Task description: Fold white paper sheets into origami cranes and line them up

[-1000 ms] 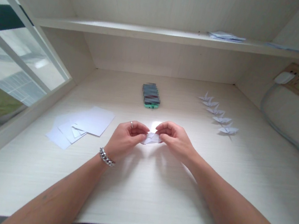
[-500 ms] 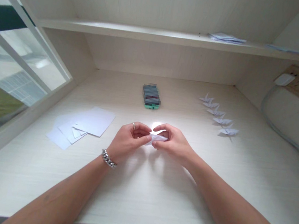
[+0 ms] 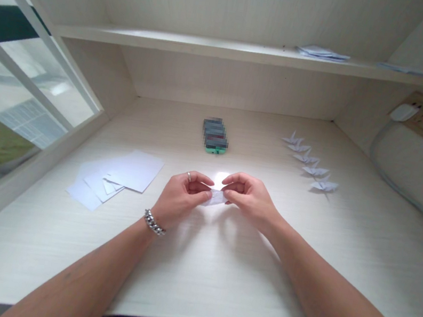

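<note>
A small folded piece of white paper [image 3: 216, 198] is pinched between both hands just above the desk [image 3: 217, 268]. My left hand [image 3: 181, 197], with a ring and a chain bracelet at the wrist, grips its left end with curled fingers. My right hand [image 3: 250, 198] pinches the right end between thumb and fingers. Most of the paper is hidden by the fingers.
Loose white paper sheets [image 3: 114, 177] lie to the left. A row of several folded paper cranes [image 3: 310, 164] sits at the right rear. A phone [image 3: 214, 135] lies behind the hands. A shelf [image 3: 213, 48] holds more paper [image 3: 321, 52]; a plugged cable [image 3: 390, 177] runs along the right wall.
The hands stay close together on the paper; the fingers have shifted slightly, working the fold. Nothing else has moved.
</note>
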`<state>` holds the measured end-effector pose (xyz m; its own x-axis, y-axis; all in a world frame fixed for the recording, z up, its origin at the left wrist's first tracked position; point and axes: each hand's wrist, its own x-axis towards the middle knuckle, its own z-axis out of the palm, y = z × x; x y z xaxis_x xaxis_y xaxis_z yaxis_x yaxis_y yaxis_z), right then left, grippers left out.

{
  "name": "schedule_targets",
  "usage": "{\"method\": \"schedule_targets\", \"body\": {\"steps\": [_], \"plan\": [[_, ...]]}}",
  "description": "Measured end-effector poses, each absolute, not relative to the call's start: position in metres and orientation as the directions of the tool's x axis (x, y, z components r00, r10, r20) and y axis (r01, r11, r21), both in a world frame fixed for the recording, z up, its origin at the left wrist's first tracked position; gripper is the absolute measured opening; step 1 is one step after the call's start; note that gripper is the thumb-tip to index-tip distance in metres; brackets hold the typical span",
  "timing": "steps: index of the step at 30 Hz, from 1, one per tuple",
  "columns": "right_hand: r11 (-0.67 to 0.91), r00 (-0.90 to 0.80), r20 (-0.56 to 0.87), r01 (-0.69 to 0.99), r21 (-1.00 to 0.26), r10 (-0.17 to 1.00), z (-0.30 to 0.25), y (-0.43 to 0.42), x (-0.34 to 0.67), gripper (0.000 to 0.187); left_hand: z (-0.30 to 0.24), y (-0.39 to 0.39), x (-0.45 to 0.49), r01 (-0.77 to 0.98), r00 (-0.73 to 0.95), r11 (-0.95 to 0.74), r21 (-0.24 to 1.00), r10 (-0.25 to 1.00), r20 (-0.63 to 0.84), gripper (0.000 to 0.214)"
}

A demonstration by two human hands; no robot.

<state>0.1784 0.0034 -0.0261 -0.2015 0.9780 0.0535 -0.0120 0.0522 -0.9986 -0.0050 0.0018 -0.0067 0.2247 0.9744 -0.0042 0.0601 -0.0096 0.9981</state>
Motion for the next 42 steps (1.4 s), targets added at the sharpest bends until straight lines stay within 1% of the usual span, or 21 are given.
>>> {"method": "schedule_targets", "body": {"steps": [4,11,15,17,20,24,26,28,30,34,36,38,40,42], "plan": [[0.039,-0.194,0.036,0.015,-0.999,0.980,-0.023,0.002,0.178,0.019,-0.006,0.002,-0.005,0.087,0.216,0.000,0.996,0.976,-0.018,0.021],[0.076,-0.168,0.070,0.026,-0.997,0.983,-0.026,0.003,0.178,0.016,-0.005,0.002,-0.005,0.084,0.227,-0.009,0.996,0.974,-0.010,0.020],[0.089,-0.129,0.080,0.062,-0.994,0.988,-0.029,0.005,0.179,0.016,-0.006,0.004,-0.006,0.083,0.201,-0.016,0.996,0.980,-0.001,0.023],[0.094,-0.120,0.086,0.069,-0.993,0.989,-0.029,0.005,0.179,0.016,-0.007,0.005,-0.006,0.086,0.186,-0.026,0.996,0.983,0.009,0.020],[0.064,-0.106,0.063,0.008,-0.998,0.992,-0.026,0.004,0.178,0.018,-0.009,0.004,-0.007,0.095,0.203,-0.021,0.995,0.979,0.001,0.021],[-0.022,-0.045,-0.013,-0.205,-0.979,0.999,-0.021,0.003,0.177,0.033,-0.011,0.004,-0.006,0.048,0.191,-0.016,0.999,0.982,0.006,0.026],[-0.053,-0.080,-0.034,-0.254,-0.966,0.996,-0.019,0.001,0.175,0.040,-0.012,0.004,-0.005,-0.012,0.154,-0.006,1.000,0.988,0.008,0.027],[-0.069,-0.167,-0.029,-0.237,-0.969,0.985,-0.019,-0.001,0.173,0.043,-0.012,0.004,-0.005,-0.057,0.124,0.005,0.998,0.992,0.002,0.029],[-0.066,-0.220,-0.021,-0.199,-0.978,0.975,-0.020,-0.003,0.170,0.041,-0.012,0.005,-0.005,-0.074,0.123,0.019,0.997,0.992,-0.010,0.030],[-0.070,-0.176,-0.038,-0.181,-0.981,0.984,-0.020,-0.003,0.169,0.035,-0.012,0.003,-0.005,-0.053,0.182,0.025,0.998,0.983,-0.015,0.033],[-0.105,-0.135,-0.076,-0.219,-0.970,0.988,-0.019,-0.001,0.171,0.037,-0.013,0.003,-0.005,-0.031,0.225,0.002,1.000,0.974,0.005,0.034],[-0.140,-0.107,-0.115,-0.261,-0.955,0.988,-0.017,0.000,0.173,0.040,-0.014,0.002,-0.005,0.005,0.235,-0.065,0.998,0.970,0.061,0.029],[-0.169,-0.116,-0.141,-0.282,-0.944,0.983,-0.016,0.000,0.174,0.043,-0.013,0.002,-0.007,0.077,0.214,-0.184,0.980,0.963,0.164,0.027],[-0.201,-0.169,-0.157,-0.291,-0.935,0.973,-0.015,-0.002,0.175,0.046,-0.012,0.000,-0.009,0.160,0.224,-0.308,0.938,0.937,0.270,0.029]]}}
